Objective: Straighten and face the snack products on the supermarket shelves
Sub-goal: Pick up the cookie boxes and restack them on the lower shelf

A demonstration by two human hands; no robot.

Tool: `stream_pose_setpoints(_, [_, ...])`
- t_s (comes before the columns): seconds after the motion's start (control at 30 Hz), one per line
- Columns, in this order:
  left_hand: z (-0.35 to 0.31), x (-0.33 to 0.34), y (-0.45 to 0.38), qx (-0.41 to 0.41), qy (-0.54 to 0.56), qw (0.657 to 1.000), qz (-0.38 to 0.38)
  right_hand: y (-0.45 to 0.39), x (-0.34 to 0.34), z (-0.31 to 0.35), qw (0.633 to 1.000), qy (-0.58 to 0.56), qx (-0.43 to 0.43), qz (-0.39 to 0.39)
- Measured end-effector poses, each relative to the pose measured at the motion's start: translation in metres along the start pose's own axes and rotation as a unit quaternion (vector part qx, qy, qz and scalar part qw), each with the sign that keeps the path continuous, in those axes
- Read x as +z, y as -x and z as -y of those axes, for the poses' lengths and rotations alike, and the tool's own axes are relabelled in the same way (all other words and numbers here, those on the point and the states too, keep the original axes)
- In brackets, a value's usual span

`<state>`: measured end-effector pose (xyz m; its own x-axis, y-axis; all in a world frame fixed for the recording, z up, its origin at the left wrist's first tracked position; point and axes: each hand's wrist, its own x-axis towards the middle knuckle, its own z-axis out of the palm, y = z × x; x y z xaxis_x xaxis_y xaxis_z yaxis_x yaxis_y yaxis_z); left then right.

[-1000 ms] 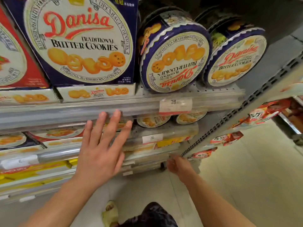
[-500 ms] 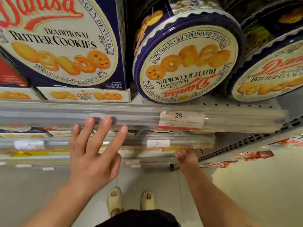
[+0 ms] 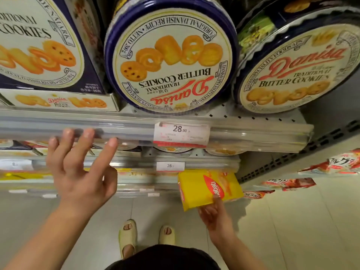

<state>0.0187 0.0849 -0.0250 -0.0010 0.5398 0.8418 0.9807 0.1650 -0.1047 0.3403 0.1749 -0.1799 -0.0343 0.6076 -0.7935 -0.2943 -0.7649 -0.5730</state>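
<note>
My right hand (image 3: 214, 215) holds a yellow wafer pack (image 3: 196, 189) by its near end, out in front of a low shelf. My left hand (image 3: 78, 172) is open, with its fingertips touching the clear front rail (image 3: 253, 131) of the cookie shelf. On that shelf stands a round blue Danisa butter cookie tin (image 3: 171, 55) with its label upside down. A second round tin (image 3: 292, 75) stands to its right, label tilted. A blue square Danisa box (image 3: 39, 45) stands at the left on a flat cookie box (image 3: 60, 102).
A price tag reading 28.90 (image 3: 181, 134) hangs on the rail, with a smaller tag (image 3: 170, 166) on the shelf below. Lower shelves hold more tins and yellow packs. Red and white snack bags (image 3: 288, 184) lie on shelves at the right. My sandalled feet (image 3: 146, 236) stand on pale floor tiles.
My right hand has drawn the yellow wafer pack out from the low shelf. The view has moved closer to the tins. My left hand stays at the rail.
</note>
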Motion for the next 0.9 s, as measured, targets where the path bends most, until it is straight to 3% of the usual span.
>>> stream_pose_setpoints(0.3, [-0.020, -0.035, -0.011, -0.072, 0.034, 0.992, 0.100, 0.024, -0.023, -0.015, 0.989, 0.069, 0.061, 0.119])
stream_pose_setpoints(0.47, [-0.033, -0.066, -0.006, -0.143, 0.098, 0.974, 0.149, 0.027, -0.007, -0.042, 0.951, 0.112, 0.141, 0.251])
stream_pose_setpoints(0.53, [-0.037, -0.079, 0.017, -0.210, 0.129, 0.953, 0.176, 0.033, 0.005, -0.049, 0.938, 0.115, 0.174, 0.277])
stream_pose_setpoints(0.6, [-0.037, -0.090, 0.049, -0.328, 0.184, 0.897, 0.230, 0.042, 0.018, -0.057, 0.927, 0.112, 0.207, 0.291])
stream_pose_setpoints(0.73, [-0.041, -0.106, 0.117, -0.550, 0.235, 0.749, 0.285, 0.061, 0.049, -0.078, 0.907, 0.153, 0.242, 0.308])
stream_pose_setpoints(0.87, [-0.031, -0.119, 0.146, -0.732, 0.339, 0.548, 0.224, 0.088, 0.094, -0.110, 0.894, 0.166, 0.248, 0.333])
stream_pose_setpoints(0.9, [-0.026, -0.121, 0.148, -0.745, 0.363, 0.517, 0.213, 0.093, 0.102, -0.113, 0.888, 0.165, 0.241, 0.355])
